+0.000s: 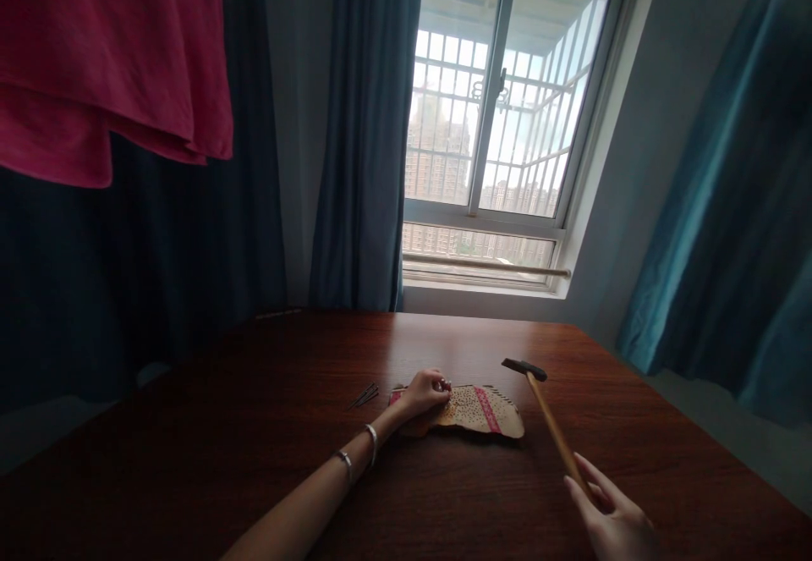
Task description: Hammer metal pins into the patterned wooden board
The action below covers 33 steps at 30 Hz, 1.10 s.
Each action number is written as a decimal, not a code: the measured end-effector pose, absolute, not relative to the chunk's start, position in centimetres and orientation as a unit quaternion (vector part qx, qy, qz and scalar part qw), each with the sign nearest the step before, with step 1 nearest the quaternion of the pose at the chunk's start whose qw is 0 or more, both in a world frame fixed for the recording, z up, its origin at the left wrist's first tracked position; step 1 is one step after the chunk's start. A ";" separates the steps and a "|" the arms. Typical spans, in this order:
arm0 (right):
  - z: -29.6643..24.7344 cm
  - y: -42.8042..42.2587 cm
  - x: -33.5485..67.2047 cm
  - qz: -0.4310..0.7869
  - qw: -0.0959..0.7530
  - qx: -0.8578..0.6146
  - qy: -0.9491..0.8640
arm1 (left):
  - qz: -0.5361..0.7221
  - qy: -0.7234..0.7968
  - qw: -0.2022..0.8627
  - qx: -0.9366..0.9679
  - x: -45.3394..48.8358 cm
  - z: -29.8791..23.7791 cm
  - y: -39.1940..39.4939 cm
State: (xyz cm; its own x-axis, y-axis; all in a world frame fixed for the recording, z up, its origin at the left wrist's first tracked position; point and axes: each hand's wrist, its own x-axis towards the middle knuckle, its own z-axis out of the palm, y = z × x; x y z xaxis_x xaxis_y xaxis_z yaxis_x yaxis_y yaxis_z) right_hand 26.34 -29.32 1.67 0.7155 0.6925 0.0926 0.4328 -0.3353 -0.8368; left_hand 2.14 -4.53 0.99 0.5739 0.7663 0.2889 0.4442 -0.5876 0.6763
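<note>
My right hand (pixel 612 506) grips the lower part of the wooden handle of a hammer (pixel 551 421), whose dark head is raised, to the right of a flat tan piece (pixel 504 420). Fish-like in outline, this piece lies on the table with many small dark dots and a pink patterned band across it. Over its left part, my left hand (pixel 426 392) is closed, fingertips pinched together; what they hold is too small to make out. Several thin dark nail-like rods (pixel 364 395) lie left of that hand.
The brown wooden table (pixel 285 459) reaches back toward a barred window (pixel 482 138). Blue curtains (pixel 368 121) hang on both sides of it. A pink cloth (pixel 114 62) hangs at the upper left.
</note>
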 end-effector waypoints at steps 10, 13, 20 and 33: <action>0.2 -30.0 30.4 0.109 0.333 -0.866 -0.357 | 0.254 0.269 0.368 0.853 0.5 2.1 -3.8; 0.3 -30.0 30.3 0.101 0.308 -0.874 -0.362 | 0.251 0.273 0.370 0.852 0.4 1.9 -3.6; 0.2 -29.7 30.3 0.083 0.269 -0.878 -0.388 | 0.260 0.264 0.367 0.853 0.5 1.6 -3.6; -0.5 -29.5 28.8 -0.109 0.129 -0.872 -0.459 | 0.257 0.276 0.361 0.853 0.6 1.8 -3.9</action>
State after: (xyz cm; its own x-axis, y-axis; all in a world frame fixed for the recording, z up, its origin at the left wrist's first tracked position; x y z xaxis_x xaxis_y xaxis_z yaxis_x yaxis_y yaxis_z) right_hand 28.81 -29.48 -0.52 0.5544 0.7729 0.3086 0.8292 -0.5447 -0.1252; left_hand 0.60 -3.85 1.85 0.7154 0.6569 0.2381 0.2860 -0.5862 0.7580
